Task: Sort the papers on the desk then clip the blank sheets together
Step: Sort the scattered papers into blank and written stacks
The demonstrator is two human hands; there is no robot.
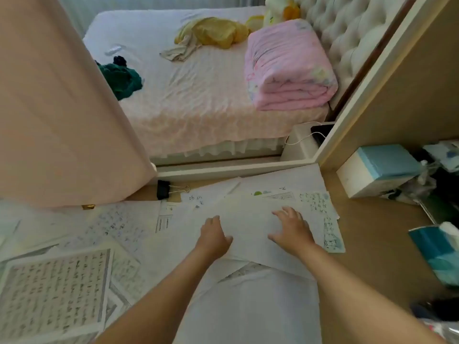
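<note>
On the table (367,232) before us papers lie scattered and overlapping; a large blank sheet (250,227) sits on top of them at the middle, tilted a little, its near edge towards us.

Our right hand (294,230) lies palm down on the right part of that sheet; its fingers (285,212) are straight and spread apart, pressing flat on the paper, the thumb out to the left.

Our left hand (213,237) is at the sheet's left edge; its thumb (227,239) rests on top of the paper, while the fingers bend down along the edge; we cannot tell whether they reach under the sheet and pinch it or only rest beside it.

Just right of the right hand a handwritten page (331,224) shows from under the blank sheet; to our left lies a sheet with a printed grid (54,291), well apart from both hands.

Near the far edge of the table, beyond the left hand, a black binder clip (163,189) lies, apart from the blank sheet and touched by neither hand.

Past the table we see a bed (198,100) with a folded pink quilt (290,70); a tissue box (380,167) stands at the right.
</note>
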